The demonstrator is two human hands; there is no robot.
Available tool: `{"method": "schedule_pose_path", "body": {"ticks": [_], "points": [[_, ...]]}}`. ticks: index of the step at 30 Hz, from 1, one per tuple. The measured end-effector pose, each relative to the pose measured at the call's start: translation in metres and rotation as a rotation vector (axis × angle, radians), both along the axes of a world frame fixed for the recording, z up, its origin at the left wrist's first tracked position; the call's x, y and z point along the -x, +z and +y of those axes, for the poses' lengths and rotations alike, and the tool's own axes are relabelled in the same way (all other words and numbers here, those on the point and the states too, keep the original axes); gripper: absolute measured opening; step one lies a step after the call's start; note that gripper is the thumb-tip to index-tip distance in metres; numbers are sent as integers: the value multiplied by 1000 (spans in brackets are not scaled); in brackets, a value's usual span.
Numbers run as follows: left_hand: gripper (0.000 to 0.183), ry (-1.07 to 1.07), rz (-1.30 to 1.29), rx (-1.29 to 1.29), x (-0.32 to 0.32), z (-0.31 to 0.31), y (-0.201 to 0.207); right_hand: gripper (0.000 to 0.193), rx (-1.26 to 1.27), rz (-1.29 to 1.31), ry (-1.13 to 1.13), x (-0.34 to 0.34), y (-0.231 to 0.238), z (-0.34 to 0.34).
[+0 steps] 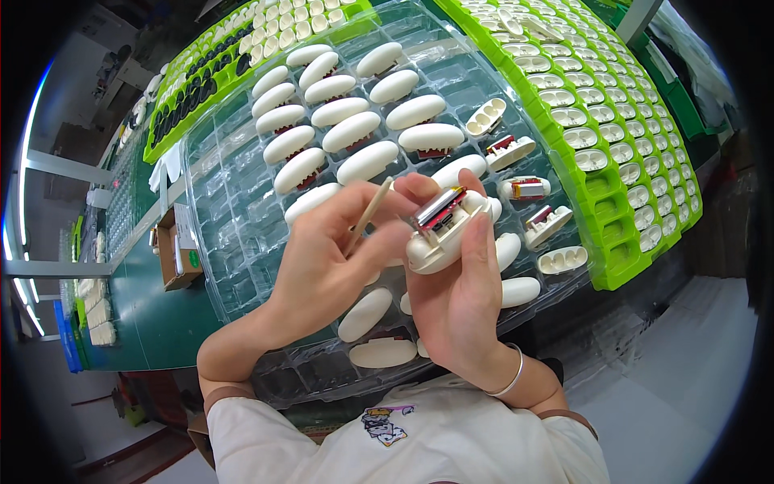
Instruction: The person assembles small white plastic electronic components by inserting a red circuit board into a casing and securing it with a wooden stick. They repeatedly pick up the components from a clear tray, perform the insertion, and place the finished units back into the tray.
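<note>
My right hand (459, 315) grips a white oval case shell (431, 252) from beneath, its open side turned up. A red circuit board with a silver battery (439, 210) sits tilted at the shell's opening. My left hand (310, 250) comes in from the left with a thin wooden stick (372, 211) between its fingers. The left fingertips are at the near end of the board; whether they pinch it is hard to see. Below both hands, a clear plastic tray (234, 274) carries several white oval cases (367, 161), some with red boards showing along their undersides.
At the right, a bright green tray (601, 189) holds rows of white shells. Another green tray (153, 149) at the far left bears black and white parts. A small cardboard box (179, 250) stands on the green table (149, 323). Opened shells (562, 260) lie along the clear tray's right side.
</note>
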State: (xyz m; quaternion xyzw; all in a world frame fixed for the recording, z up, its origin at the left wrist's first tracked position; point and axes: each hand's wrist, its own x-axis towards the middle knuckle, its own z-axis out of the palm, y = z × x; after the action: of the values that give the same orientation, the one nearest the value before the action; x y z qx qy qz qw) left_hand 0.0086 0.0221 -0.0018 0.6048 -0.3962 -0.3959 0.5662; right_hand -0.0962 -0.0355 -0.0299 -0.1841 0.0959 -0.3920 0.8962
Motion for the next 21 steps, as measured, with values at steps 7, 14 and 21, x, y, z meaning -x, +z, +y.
{"method": "schedule_pose_path", "body": {"ticks": [7, 14, 21], "points": [[6, -146, -968, -19, 14, 16, 13, 35, 89, -63, -101, 2, -1, -3], [7, -100, -965, 45, 15, 13, 5, 34, 155, -52, -141, 0, 0, 0], [7, -118, -937, 21, 15, 13, 2, 32, 294, 5, -229, -5, -10, 3]]}}
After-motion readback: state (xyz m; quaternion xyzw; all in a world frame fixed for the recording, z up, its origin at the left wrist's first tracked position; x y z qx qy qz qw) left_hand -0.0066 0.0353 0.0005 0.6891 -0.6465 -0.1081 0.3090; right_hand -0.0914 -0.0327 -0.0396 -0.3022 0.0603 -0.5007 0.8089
